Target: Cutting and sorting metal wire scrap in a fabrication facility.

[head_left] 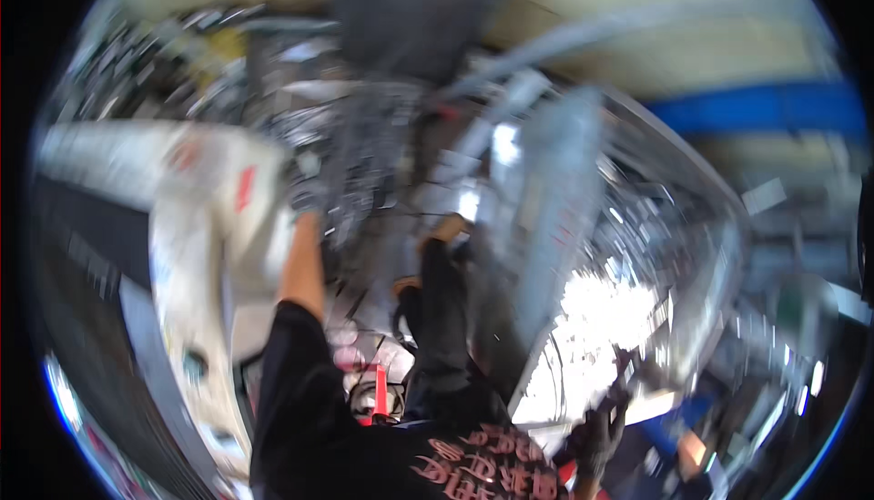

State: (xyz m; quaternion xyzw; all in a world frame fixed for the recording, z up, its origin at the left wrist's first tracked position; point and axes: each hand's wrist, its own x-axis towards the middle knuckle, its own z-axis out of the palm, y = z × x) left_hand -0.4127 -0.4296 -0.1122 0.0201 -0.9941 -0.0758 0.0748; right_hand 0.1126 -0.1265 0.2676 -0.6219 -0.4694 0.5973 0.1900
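Note:
My left arm reaches forward, and my left hand (307,192), in what looks like a grey glove, is smeared by motion. It is beside a large off-white moulded panel (187,218) with a red mark, close to a heap of grey and dark scrap (364,154). Whether it touches either one cannot be made out. My right hand (599,432), in a dark glove, is low at the right, near the lower edge of a large grey bin (715,290). Its fingers are blurred, and I see nothing I can name in them.
A pale grey-blue panel (555,199) stands at the near side of the bin. Mixed small scrap (155,72) is piled at the far left. A blue band (765,110) runs along the far right. A red bar (381,389) is near my feet.

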